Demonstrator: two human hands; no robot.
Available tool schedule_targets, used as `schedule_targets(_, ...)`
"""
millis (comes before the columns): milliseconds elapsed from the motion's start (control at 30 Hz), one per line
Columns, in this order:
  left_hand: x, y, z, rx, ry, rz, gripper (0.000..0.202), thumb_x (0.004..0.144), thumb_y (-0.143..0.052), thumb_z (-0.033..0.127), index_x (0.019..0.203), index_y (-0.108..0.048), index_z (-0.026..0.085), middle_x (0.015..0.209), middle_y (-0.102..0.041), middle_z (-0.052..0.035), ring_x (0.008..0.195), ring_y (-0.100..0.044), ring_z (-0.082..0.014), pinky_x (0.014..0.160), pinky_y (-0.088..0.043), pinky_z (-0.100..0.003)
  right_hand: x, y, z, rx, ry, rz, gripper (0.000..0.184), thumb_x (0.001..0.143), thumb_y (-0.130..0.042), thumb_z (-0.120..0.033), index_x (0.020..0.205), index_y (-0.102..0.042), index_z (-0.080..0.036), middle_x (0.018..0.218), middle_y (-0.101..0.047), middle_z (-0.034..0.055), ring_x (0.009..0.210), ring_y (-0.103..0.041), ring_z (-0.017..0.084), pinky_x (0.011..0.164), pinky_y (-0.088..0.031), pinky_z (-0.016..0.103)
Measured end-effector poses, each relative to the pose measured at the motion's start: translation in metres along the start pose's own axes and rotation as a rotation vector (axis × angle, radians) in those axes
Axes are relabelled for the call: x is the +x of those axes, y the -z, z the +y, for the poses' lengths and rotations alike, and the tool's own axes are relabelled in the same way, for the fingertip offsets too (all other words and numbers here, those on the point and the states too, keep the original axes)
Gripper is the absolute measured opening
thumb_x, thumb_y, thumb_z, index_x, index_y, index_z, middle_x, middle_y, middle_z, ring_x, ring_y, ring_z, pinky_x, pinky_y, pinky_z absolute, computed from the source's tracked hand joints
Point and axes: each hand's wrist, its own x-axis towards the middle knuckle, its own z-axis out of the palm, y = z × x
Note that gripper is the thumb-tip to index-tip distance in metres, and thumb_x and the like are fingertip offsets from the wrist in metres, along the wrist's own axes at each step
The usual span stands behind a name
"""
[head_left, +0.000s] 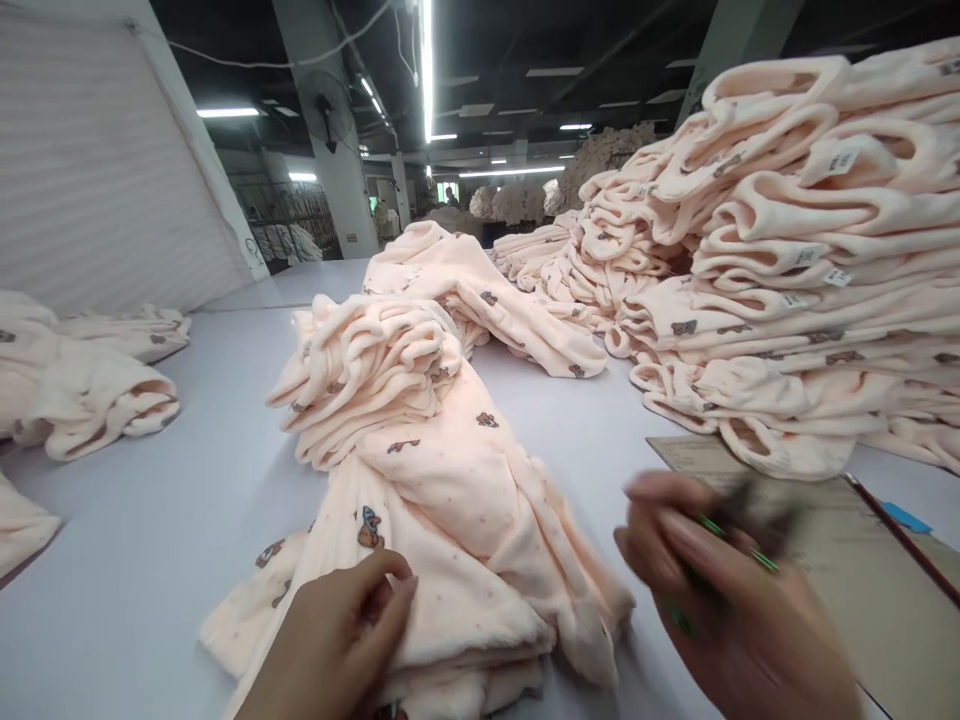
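Note:
A pale pink fleece garment point(450, 520) with small brown bear prints lies bunched on the table in front of me. My left hand point(345, 620) is closed on its near left part, thumb and forefinger pinching the cloth. To the right of the garment and apart from it, my right hand point(720, 590) is raised, its fingers wrapped round a small dark tool with green parts point(757, 515). Motion smears that tool; it looks like thread snips. A folded stack of the same pink cloth point(367, 370) rests at the garment's far end, with another pink piece point(487, 290) behind it.
Tall piles of folded pink garments point(810, 250) with white labels rise at the right. Below them lie a brown paper sheet point(870, 570), a dark red pen or stick point(900, 535) and a blue scrap point(907, 517). More pink garments point(97, 380) sit at the left on the white table point(225, 430).

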Motion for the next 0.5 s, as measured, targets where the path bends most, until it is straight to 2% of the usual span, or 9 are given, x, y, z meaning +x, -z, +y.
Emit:
schedule_targets(33,0.000,0.001,0.008,0.102,-0.014,-0.003,0.031,0.083,-0.038,0.042,0.069,-0.055,0.020,0.055,-0.050,0.0008,0.057,-0.048,-0.0173,0.055,-0.030,-0.026,0.008,-0.005,0.006,0.002,-0.035,0.004,0.024,0.089,-0.052,-0.035,0.102,-0.055,-0.016,0.078,-0.055,-0.0022,0.051,-0.047,0.006,0.046,-0.040,0.020)
schedule_targets(100,0.002,-0.002,0.024,0.178,-0.137,0.041,0.029,0.083,-0.038,0.036,0.069,-0.057,0.020,0.065,-0.056,-0.0024,0.063,-0.052,-0.0195,0.058,-0.032,-0.027,0.023,-0.012,0.020,-0.013,-0.125,0.006,0.027,0.085,-0.056,-0.033,0.106,-0.055,-0.016,0.083,-0.057,-0.0010,0.048,-0.042,0.004,0.043,-0.036,0.018)
schedule_targets(167,0.007,-0.009,0.040,0.071,-0.309,0.090,0.026,0.083,-0.039,0.034,0.076,-0.060,0.021,0.077,-0.060,-0.0049,0.073,-0.054,-0.0209,0.063,-0.034,-0.027,0.033,-0.019,0.031,-0.022,-0.220,-0.086,0.031,0.080,-0.061,-0.032,0.105,-0.058,-0.014,0.091,-0.061,0.0037,0.055,-0.050,0.008,0.048,-0.041,0.021)
schedule_targets(233,0.017,-0.021,0.051,-0.105,-0.377,0.056,0.025,0.084,-0.042,0.034,0.089,-0.061,0.021,0.082,-0.061,-0.0057,0.074,-0.056,-0.0207,0.065,-0.035,-0.026,0.036,-0.026,0.035,-0.003,-0.276,-0.249,0.033,0.079,-0.062,-0.036,0.103,-0.061,-0.013,0.092,-0.064,0.0058,0.069,-0.058,0.015,0.058,-0.047,0.026)
schedule_targets(300,0.030,-0.033,0.056,-0.243,-0.304,0.008,0.027,0.083,-0.045,0.037,0.097,-0.059,0.019,0.079,-0.061,-0.0054,0.070,-0.055,-0.0201,0.062,-0.035,-0.026,0.032,-0.033,0.035,0.027,-0.281,-0.368,0.034,0.079,-0.059,-0.039,0.103,-0.062,-0.016,0.090,-0.065,0.0045,0.082,-0.060,0.020,0.068,-0.048,0.031)
schedule_targets(367,0.042,-0.043,0.055,-0.383,-0.193,0.005,0.030,0.082,-0.049,0.040,0.101,-0.056,0.018,0.076,-0.060,-0.0039,0.067,-0.053,-0.0192,0.061,-0.034,-0.026,0.025,-0.039,0.032,0.050,-0.256,-0.414,0.032,0.078,-0.060,-0.039,0.102,-0.061,-0.018,0.086,-0.065,0.0024,0.087,-0.059,0.021,0.075,-0.047,0.032)
schedule_targets(433,0.052,-0.050,0.051,-0.587,-0.118,0.023,0.030,0.080,-0.054,0.042,0.098,-0.055,0.017,0.074,-0.057,-0.0019,0.066,-0.051,-0.0171,0.060,-0.035,-0.025,0.017,-0.044,0.030,0.061,-0.232,-0.440,0.029,0.078,-0.061,-0.040,0.097,-0.062,-0.019,0.080,-0.063,0.0005,0.085,-0.059,0.020,0.076,-0.046,0.030)
schedule_targets(500,0.054,-0.053,0.045,-0.848,-0.093,-0.033,0.029,0.076,-0.060,0.041,0.088,-0.054,0.016,0.072,-0.053,-0.0004,0.066,-0.047,-0.0149,0.061,-0.035,-0.023,0.008,-0.046,0.027,0.062,-0.213,-0.462,0.025,0.078,-0.061,-0.042,0.091,-0.062,-0.021,0.078,-0.062,-0.0010,0.081,-0.058,0.018,0.075,-0.045,0.028)
